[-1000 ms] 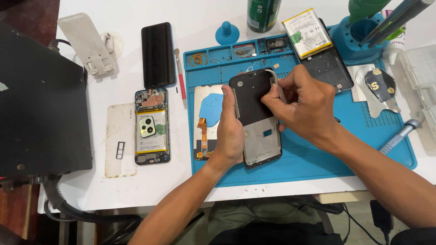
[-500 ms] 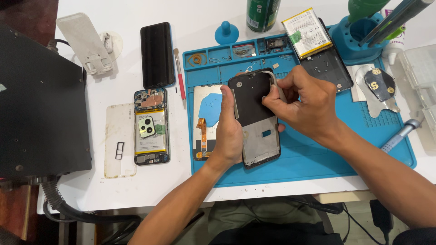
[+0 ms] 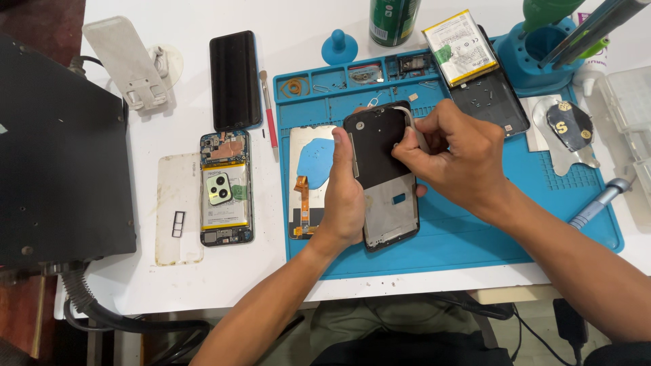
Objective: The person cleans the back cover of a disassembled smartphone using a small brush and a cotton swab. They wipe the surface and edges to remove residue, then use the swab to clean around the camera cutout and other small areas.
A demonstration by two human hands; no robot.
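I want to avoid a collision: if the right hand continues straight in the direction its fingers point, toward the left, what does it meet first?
Probably the left hand, gripping the far edge of the phone frame that the right hand already touches; depth is unclear.

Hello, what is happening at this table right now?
A person is working on a taken-apart phone over a blue repair mat. The left hand grips the left edge of a dark phone frame, holding it above the mat. The right hand pinches at the frame's upper right edge; what the fingers grasp there is too small to tell. A screen panel lies on the mat beside it. On the white table, an opened phone shows its camera and battery.
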